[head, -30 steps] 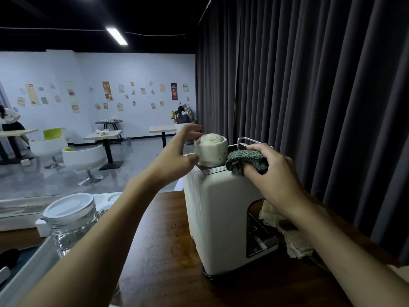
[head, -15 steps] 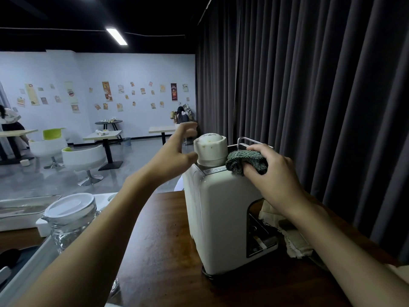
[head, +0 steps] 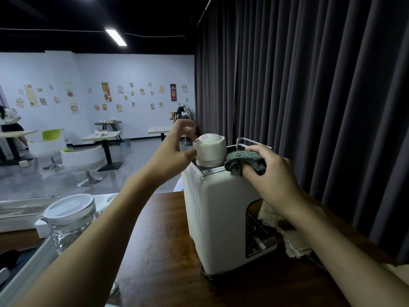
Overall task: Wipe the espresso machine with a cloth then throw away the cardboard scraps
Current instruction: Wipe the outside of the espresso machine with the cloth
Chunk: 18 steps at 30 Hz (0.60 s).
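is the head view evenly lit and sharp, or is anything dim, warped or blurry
Head view: the ceiling light brightens the far room, the table sits dim; wide-lens warp slants the curtain folds; the espresso machine and cloth look sharp.

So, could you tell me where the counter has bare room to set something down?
Bare counter lies between the glass jar and the espresso machine. Right of it, beige sheets crowd in; its top holds a cup and cloth.

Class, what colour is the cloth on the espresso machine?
Grey-green fluffy cloth, head view.
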{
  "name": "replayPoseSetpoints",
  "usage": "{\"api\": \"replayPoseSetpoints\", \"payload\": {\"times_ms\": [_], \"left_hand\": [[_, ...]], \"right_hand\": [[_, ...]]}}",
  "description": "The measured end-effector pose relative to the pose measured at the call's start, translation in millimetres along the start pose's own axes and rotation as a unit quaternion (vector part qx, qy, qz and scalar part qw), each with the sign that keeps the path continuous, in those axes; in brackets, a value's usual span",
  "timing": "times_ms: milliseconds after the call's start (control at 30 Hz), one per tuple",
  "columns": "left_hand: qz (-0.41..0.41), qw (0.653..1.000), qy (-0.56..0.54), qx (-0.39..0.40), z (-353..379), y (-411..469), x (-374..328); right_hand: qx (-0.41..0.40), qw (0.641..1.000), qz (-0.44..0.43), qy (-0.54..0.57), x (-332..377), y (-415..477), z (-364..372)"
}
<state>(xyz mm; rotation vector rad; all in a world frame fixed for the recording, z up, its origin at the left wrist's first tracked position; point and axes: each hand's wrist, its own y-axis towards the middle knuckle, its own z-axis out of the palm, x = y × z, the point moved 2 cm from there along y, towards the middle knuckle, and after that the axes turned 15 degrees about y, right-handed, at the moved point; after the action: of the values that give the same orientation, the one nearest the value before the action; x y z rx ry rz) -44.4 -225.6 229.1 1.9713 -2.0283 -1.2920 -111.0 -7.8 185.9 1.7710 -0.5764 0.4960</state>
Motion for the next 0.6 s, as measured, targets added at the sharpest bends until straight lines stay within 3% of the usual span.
{"api": "replayPoseSetpoints", "payload": {"times_ms": [133, 267, 600], "left_hand": [[-0.002, 0.998, 0.014, 0.056, 6.8, -1.3, -1.0], [0.001, 1.0, 0.027, 0.001, 3.3, 3.7, -2.2], [-0.006, 0.988, -0.006, 0.155, -6.4, 27.8, 1.1]], "right_hand": [[0.003, 1.0, 0.002, 0.004, 0.9, -0.2, -0.3], [0.001, 1.0, -0.001, 0.004, 2.4, -0.6, -0.4], [0.003, 1.0, -0.001, 0.008, 4.0, -0.9, -0.9]]}}
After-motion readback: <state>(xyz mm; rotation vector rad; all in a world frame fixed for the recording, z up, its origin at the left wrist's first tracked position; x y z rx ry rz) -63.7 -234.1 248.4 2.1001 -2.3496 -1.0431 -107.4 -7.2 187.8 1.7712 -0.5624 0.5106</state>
